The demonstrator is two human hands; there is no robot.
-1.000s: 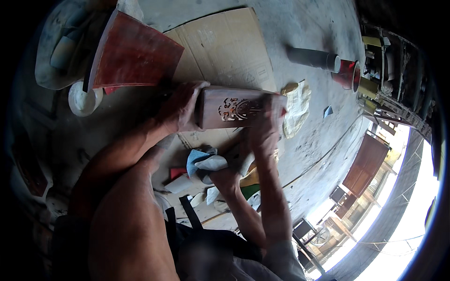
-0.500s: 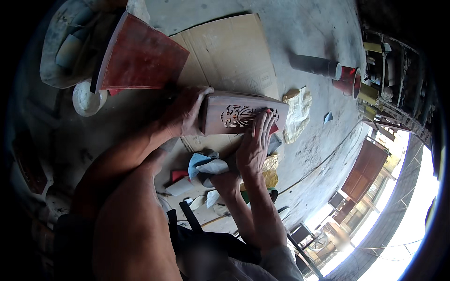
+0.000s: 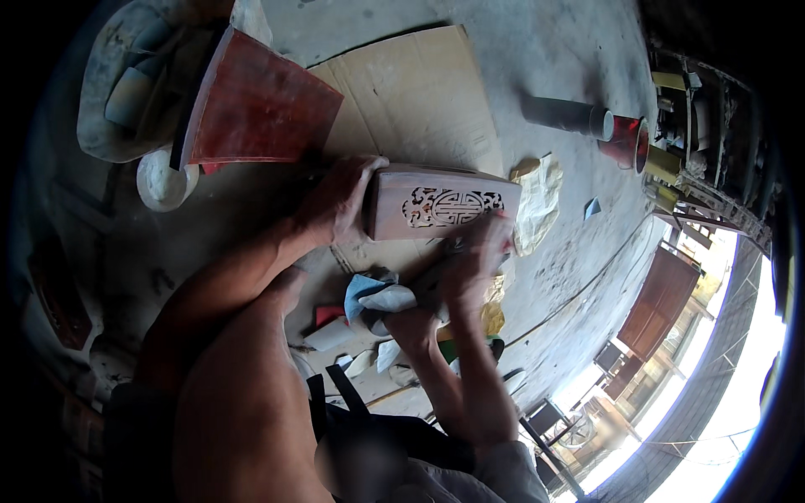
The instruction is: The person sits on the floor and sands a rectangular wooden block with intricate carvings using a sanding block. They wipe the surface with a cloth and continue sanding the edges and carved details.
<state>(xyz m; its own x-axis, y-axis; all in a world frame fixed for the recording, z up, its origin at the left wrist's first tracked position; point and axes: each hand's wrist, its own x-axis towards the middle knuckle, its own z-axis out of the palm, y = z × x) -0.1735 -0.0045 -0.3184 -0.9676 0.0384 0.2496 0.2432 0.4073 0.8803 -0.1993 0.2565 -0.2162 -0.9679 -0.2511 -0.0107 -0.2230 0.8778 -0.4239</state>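
Observation:
A brown wooden piece, boxlike with a pierced fretwork panel (image 3: 394, 214), lies tilted in front of me above the cardboard. My left hand (image 3: 342, 201) is closed round its left end, thumb along the upper edge. At the lower right corner of the panel is my right hand (image 3: 476, 256), smeared by motion, its fingers hard to make out. A small patch of red shows beside those fingers; what it belongs to is unclear. The round medallion in the middle of the carving is in plain sight.
A flat cardboard sheet (image 3: 411, 92) covers part of the concrete floor. A dark red panel (image 3: 264, 105) stands at the upper left, near a white tub (image 3: 163, 184). Crumpled pale paper (image 3: 537, 205) and several sanding scraps (image 3: 386, 298) lie around. Further right are a dark tube (image 3: 562, 117) and a red bucket (image 3: 625, 142).
My right hand has slid off the carved face toward its lower right corner, uncovering the medallion. My left hand keeps its grip, and the wooden piece has hardly moved.

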